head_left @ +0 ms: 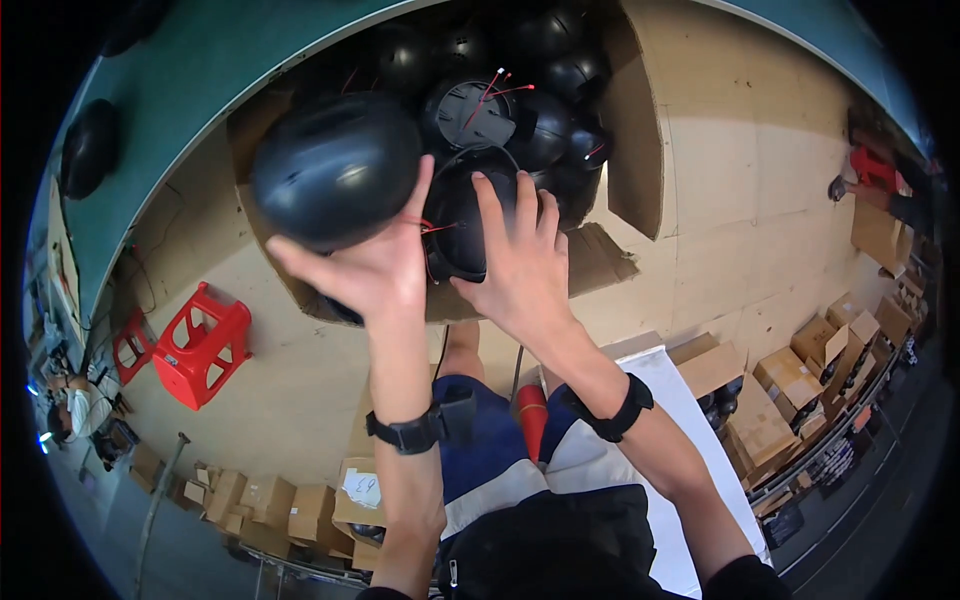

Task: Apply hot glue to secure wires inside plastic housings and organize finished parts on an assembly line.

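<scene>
My left hand (385, 270) cradles a glossy black oval shell (335, 165), its palm turned up against the near side and the thumb spread. Most of those fingers are hidden beneath the shell. Just to the right, my right hand (525, 260) grips a second black piece, an open round shell (458, 225) with a thin rim, fingers over its edge. Short red wires (435, 228) show between the two pieces; which one they come from, I cannot tell. Both are held above a cardboard box (635, 150) full of similar black shells.
Inside the box, a grey round inner part (475, 112) with red wires faces up. A green worktop (190, 85) curves along the far left and carries another black shell (90, 148). A red stool (203, 345) stands left; cartons (785, 380) line the right. A white board (690, 430) lies beside my legs.
</scene>
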`<state>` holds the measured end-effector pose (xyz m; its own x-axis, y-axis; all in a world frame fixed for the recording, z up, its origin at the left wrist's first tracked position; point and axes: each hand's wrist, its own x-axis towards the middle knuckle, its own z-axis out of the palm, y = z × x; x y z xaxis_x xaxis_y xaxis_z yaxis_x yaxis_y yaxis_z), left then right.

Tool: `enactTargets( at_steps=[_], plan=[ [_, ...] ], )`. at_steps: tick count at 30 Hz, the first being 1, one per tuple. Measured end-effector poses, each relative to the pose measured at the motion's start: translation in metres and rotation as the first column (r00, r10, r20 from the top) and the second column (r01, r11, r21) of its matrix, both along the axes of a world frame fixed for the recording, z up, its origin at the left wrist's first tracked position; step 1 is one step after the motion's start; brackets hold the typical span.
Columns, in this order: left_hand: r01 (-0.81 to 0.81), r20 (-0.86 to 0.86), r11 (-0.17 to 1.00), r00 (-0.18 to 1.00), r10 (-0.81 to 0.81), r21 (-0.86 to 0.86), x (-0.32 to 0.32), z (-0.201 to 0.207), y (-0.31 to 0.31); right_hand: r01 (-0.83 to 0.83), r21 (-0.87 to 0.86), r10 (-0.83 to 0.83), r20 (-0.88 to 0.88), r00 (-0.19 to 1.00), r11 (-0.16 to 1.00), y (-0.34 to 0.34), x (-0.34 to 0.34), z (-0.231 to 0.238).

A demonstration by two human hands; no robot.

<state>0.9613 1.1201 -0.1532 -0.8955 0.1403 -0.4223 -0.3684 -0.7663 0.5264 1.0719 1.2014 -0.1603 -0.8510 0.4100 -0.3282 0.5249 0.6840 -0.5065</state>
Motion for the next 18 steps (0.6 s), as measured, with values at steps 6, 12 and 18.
enactTargets(
  at_steps=[6, 12, 18],
  plan=[
    [-0.01, 0.049, 0.834, 0.999, -0.02, 0.552, -0.012, 0.007, -0.041, 0.006, 0.031, -0.005, -0.033, 0.999, 0.999, 0.011, -0.008, 0.011],
    [-0.019, -0.002, 0.843, 1.0, 0.024, 0.538, -0.023, 0.002, -0.063, -0.074, 0.079, 0.078, -0.058, 0.995, 0.994, 0.015, -0.012, 0.026],
    [0.015, 0.047, 0.933, 0.998, -0.034, 0.361, -0.003, 0.037, -0.058, -0.141, 0.078, 0.147, -0.086, 0.985, 0.987, 0.021, -0.008, 0.093]
  ],
)
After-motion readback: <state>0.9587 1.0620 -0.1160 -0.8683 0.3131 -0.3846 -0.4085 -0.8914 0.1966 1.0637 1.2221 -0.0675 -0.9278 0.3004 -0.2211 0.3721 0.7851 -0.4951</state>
